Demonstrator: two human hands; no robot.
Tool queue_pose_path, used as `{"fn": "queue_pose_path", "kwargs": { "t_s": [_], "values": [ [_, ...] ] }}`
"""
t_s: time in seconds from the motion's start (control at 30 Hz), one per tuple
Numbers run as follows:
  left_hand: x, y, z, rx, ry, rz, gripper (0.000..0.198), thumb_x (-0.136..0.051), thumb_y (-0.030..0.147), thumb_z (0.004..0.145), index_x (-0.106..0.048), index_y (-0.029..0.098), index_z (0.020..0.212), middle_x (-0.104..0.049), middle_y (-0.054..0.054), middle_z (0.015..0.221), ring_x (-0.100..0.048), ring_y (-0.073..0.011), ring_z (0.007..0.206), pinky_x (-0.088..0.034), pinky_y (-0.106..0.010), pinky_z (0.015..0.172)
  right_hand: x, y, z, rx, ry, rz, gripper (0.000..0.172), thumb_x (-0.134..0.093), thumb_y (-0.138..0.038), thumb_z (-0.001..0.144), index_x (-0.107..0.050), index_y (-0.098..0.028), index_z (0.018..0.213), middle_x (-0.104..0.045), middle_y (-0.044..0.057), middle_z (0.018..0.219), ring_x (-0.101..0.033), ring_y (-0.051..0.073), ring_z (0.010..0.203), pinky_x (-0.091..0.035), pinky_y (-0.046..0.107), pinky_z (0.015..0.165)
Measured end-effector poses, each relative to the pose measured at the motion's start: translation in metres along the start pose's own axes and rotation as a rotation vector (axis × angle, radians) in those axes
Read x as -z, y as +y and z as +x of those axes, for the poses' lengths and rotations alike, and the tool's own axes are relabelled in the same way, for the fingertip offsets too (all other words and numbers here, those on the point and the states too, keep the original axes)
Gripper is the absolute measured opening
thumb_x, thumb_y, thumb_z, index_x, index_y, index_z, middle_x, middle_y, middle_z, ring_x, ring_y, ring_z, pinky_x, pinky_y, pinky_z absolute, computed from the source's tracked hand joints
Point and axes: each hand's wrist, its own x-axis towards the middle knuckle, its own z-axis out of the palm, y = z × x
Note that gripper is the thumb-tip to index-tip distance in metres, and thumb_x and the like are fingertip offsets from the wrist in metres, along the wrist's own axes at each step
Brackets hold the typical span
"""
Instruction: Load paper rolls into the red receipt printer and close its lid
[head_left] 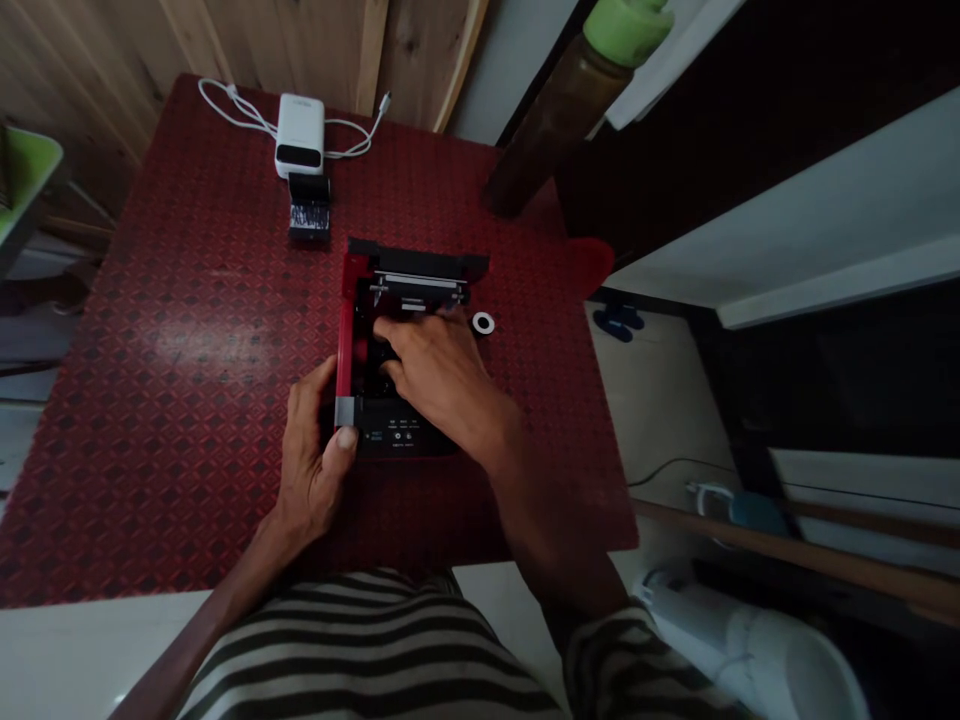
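Note:
A red and black machine that looks like a small printer (pixel 397 432) sits on the table with its lid raised at the back. My left hand (pixel 311 455) grips its front left corner, thumb on top and fingers along the side. Inside the open compartment, my right hand (pixel 442 365) is curled, with index finger and thumb pointing left. Whatever lies between them is dark and cannot be made out; the other fingers are hidden. Just right of the machine lies a small white ring (pixel 484 323) with a dark centre, perhaps a roll's end.
On the red patterned table (pixel 195 400), a white power bank (pixel 300 135) with a white cable (pixel 352 150) lies at the back. A black-and-silver piece (pixel 309 212) is in front of it. A tall brown bottle (pixel 555 110) with a green cap stands at back right.

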Motion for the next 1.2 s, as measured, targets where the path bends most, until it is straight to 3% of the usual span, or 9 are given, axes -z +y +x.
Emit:
{"fn": "queue_pose_path", "kwargs": {
  "t_s": [0.23, 0.37, 0.53, 0.67, 0.77, 0.87, 1.0, 1.1, 1.2],
  "values": [
    [0.000, -0.003, -0.001, 0.005, -0.004, 0.014, 0.065, -0.045, 0.062, 0.121, -0.053, 0.026, 0.174, -0.064, -0.018, 0.164, -0.063, -0.0373, 0.146, -0.051, -0.060, 0.122, 0.001, 0.006, -0.011, 0.036, 0.023, 0.091, 0.037, -0.055, 0.001, 0.108, -0.082, -0.017, 0.126, -0.088, 0.015, 0.121, -0.081, 0.031, 0.119, -0.056, 0.051, 0.117],
    [0.002, -0.005, 0.000, 0.028, -0.012, 0.009, 0.067, -0.048, 0.064, 0.119, -0.053, 0.025, 0.173, -0.065, -0.018, 0.164, -0.063, -0.0375, 0.145, -0.053, -0.060, 0.121, 0.013, 0.017, -0.032, 0.216, 0.016, 0.325, 0.040, -0.056, 0.000, 0.109, -0.082, -0.022, 0.129, -0.087, 0.008, 0.134, -0.080, 0.025, 0.123, -0.058, 0.046, 0.116],
    [0.009, 0.003, 0.000, 0.097, -0.040, -0.018, 0.066, -0.053, 0.066, 0.117, -0.057, 0.026, 0.170, -0.067, -0.017, 0.161, -0.065, -0.0373, 0.144, -0.054, -0.060, 0.122, 0.019, 0.020, -0.043, 0.256, -0.019, 0.369, 0.026, -0.063, -0.006, 0.113, -0.084, -0.022, 0.111, -0.088, 0.006, 0.115, -0.075, 0.025, 0.110, -0.056, 0.043, 0.103],
    [0.014, 0.016, 0.007, 0.199, -0.008, -0.075, 0.069, -0.051, 0.073, 0.116, -0.065, 0.025, 0.163, -0.070, -0.017, 0.160, -0.067, -0.0392, 0.146, -0.055, -0.063, 0.124, 0.012, 0.018, -0.042, 0.269, 0.093, 0.388, 0.020, -0.068, -0.010, 0.113, -0.079, -0.019, 0.098, -0.082, 0.005, 0.101, -0.070, 0.022, 0.099, -0.055, 0.038, 0.096],
    [0.016, 0.021, 0.034, 0.220, 0.126, -0.100, 0.072, -0.052, 0.078, 0.114, -0.067, 0.025, 0.160, -0.068, -0.019, 0.163, -0.067, -0.0404, 0.149, -0.054, -0.064, 0.126, 0.006, 0.016, -0.048, 0.268, 0.260, 0.358, 0.021, -0.065, -0.013, 0.115, -0.078, -0.021, 0.100, -0.078, 0.006, 0.103, -0.068, 0.022, 0.100, -0.056, 0.039, 0.098],
    [0.014, 0.019, 0.084, 0.115, 0.192, -0.060, 0.074, -0.056, 0.083, 0.111, -0.071, 0.024, 0.153, -0.071, -0.016, 0.159, -0.069, -0.0367, 0.146, -0.054, -0.058, 0.125, -0.001, 0.009, -0.062, 0.222, 0.409, 0.231, 0.028, -0.059, -0.016, 0.118, -0.078, -0.022, 0.099, -0.077, 0.008, 0.102, -0.067, 0.024, 0.098, -0.058, 0.041, 0.093],
    [0.004, 0.018, 0.148, 0.175, 0.232, -0.119, 0.058, -0.049, 0.066, 0.122, -0.077, 0.016, 0.131, -0.081, -0.007, 0.129, -0.075, -0.0268, 0.127, -0.057, -0.046, 0.111, -0.013, -0.002, -0.081, 0.217, 0.565, 0.063, 0.029, -0.061, -0.011, 0.115, -0.077, -0.022, 0.094, -0.079, 0.007, 0.096, -0.067, 0.023, 0.090, -0.058, 0.039, 0.083],
    [-0.002, 0.025, 0.164, 0.356, 0.224, -0.258, 0.050, -0.058, 0.061, 0.118, -0.079, 0.017, 0.109, -0.081, -0.005, 0.117, -0.076, -0.0258, 0.118, -0.057, -0.039, 0.099, -0.025, -0.006, -0.088, 0.245, 0.707, 0.001, 0.025, -0.067, -0.008, 0.112, -0.076, -0.024, 0.095, -0.080, 0.004, 0.094, -0.069, 0.021, 0.087, -0.058, 0.036, 0.080],
    [0.003, 0.034, 0.153, 0.441, 0.182, -0.405, 0.026, -0.079, 0.050, 0.099, -0.082, 0.024, 0.099, -0.082, -0.004, 0.122, -0.073, -0.0284, 0.122, -0.057, -0.038, 0.098, -0.036, -0.009, -0.091, 0.249, 0.860, -0.025, 0.019, -0.075, -0.007, 0.108, -0.076, -0.024, 0.099, -0.085, 0.006, 0.107, -0.075, 0.022, 0.101, -0.061, 0.037, 0.088]
  ]
}}
